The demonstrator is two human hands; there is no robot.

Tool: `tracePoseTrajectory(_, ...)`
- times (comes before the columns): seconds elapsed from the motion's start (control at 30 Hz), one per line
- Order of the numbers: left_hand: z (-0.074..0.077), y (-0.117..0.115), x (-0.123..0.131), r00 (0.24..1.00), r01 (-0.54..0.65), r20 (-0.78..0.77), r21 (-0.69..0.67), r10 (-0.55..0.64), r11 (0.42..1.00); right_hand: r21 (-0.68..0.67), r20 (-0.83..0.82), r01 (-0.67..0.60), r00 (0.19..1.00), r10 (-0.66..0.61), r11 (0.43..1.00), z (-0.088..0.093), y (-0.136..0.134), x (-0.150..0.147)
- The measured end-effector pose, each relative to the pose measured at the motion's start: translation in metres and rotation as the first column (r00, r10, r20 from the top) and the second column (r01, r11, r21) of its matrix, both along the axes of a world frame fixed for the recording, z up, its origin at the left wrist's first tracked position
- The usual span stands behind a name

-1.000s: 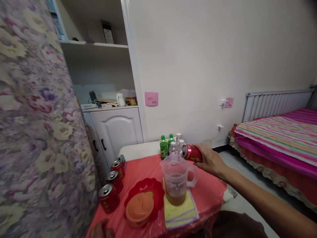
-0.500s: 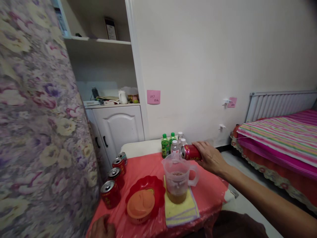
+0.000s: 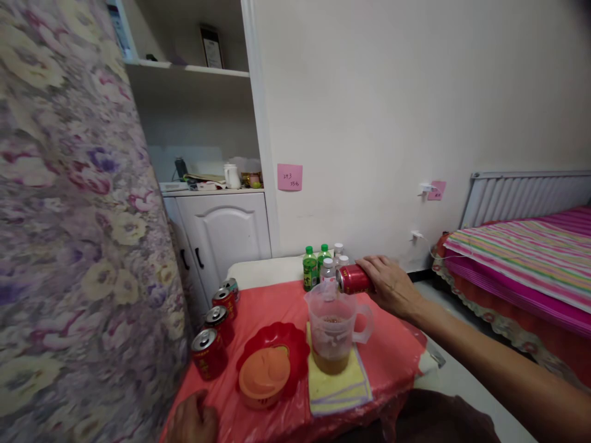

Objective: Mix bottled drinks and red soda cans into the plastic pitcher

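My right hand [image 3: 385,284] is closed around a red drink can [image 3: 354,279], tipped onto its side. Its open end hangs over the rim of a clear plastic measuring jug [image 3: 333,335]. Amber liquid fills the bottom of the jug, which stands on a folded yellow cloth [image 3: 339,394]. At the table's near left edge, my left hand [image 3: 192,421] rests on the red cover, thumb apart from the fingers, holding nothing; the frame's bottom cuts it off. An orange bowl-like container [image 3: 264,375] sits in a red scalloped dish [image 3: 298,351] between the hands.
Several cans [image 3: 209,353] stand in a row along the table's left side. Behind the jug are green-capped bottles [image 3: 309,269] and white-capped bottles [image 3: 327,271]. A floral curtain [image 3: 87,246] hangs at left, and a bed [image 3: 521,246] stands at right.
The view has shifted slightly. The can remains tipped over the jug in my right hand, and my left hand stays at the table edge.
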State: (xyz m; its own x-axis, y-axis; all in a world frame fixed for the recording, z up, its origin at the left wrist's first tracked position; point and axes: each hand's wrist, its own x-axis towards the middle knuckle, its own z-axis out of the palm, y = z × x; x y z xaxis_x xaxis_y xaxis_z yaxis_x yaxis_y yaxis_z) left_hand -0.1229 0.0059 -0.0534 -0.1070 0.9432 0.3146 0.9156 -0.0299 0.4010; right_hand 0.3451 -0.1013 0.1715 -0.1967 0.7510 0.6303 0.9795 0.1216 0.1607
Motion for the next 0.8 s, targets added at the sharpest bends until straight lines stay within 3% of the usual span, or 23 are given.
tracePoseTrajectory(0.8,0.000,-0.002,0.002,0.999,0.005,-0.033,0.026,-0.004,1.000,0.058,0.136,-0.014,0.991,0.006,0.998,0.016,0.005,0.010)
